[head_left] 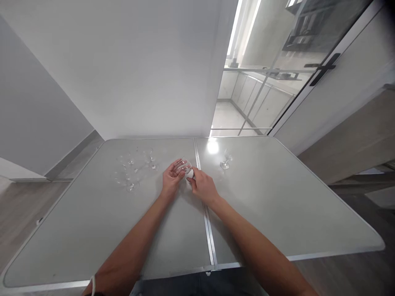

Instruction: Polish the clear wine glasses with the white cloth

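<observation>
My left hand (172,177) is closed around a clear stemmed glass (183,164), tilted over the middle of the table. Close against its right end, my right hand (203,185) pinches a small white piece (190,174), which looks like a folded cloth or sponge. The fingers of both hands nearly meet there, so part of the glass is covered. Several more clear glasses (131,164) stand grouped to the left of my hands. Apart from them, to the right, a single stemmed glass (225,163) stands upright.
The pale grey folding table (271,205) has a metal seam (208,234) running front to back under my right hand. A white wall (138,82) rises behind it. At the back right is a glass-paned door (262,90) with a black handle (325,68).
</observation>
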The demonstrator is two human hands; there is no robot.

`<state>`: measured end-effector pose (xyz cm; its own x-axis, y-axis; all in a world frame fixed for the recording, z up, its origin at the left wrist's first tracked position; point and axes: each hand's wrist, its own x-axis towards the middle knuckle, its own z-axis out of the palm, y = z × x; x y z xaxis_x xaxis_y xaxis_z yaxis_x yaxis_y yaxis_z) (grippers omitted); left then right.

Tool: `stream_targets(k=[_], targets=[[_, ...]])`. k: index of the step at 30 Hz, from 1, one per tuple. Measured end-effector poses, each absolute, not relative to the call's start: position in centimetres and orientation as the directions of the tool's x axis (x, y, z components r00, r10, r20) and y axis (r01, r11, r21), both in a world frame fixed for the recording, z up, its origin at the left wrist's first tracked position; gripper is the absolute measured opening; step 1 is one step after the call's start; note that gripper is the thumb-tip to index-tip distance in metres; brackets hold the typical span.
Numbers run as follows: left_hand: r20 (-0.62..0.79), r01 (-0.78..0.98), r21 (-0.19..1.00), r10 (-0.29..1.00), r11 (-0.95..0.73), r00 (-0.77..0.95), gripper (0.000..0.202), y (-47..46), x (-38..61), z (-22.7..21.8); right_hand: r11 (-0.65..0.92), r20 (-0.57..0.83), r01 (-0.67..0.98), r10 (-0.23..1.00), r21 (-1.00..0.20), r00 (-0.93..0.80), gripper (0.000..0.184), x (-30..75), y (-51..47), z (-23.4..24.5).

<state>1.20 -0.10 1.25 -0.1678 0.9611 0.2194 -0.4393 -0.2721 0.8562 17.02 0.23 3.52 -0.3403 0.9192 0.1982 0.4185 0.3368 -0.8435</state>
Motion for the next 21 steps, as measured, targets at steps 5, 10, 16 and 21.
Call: stream_targets(k=[5,10,16,21], targets=[[0.177,-0.527,0.832,0.983,-0.174,-0.046,0.062,-0.7,1.0,1.6,-0.126,-0.101,-0.001,0.795,-0.992,-0.598,0.027,17.4,0.6,3.8],[0.165,-0.524,0.836,0.985,-0.164,-0.044,0.067,-0.6,1.0,1.3,-0.333,-0.127,-0.166,0.702,-0.928,-0.701,0.032,17.9,1.0,3.7],[0.196,-0.452,0.853,0.963,-0.260,-0.184,0.066,0.1,0.9,0.9,0.352,0.209,0.394,0.908,-0.849,-0.363,0.024,17.1,0.6,3.1],[0.171,-0.497,0.844,0.979,-0.203,-0.110,0.063,-0.2,0.8,0.9,0.021,0.009,0.018,0.860,-1.000,-0.510,0.024,17.1,1.0,2.8]])
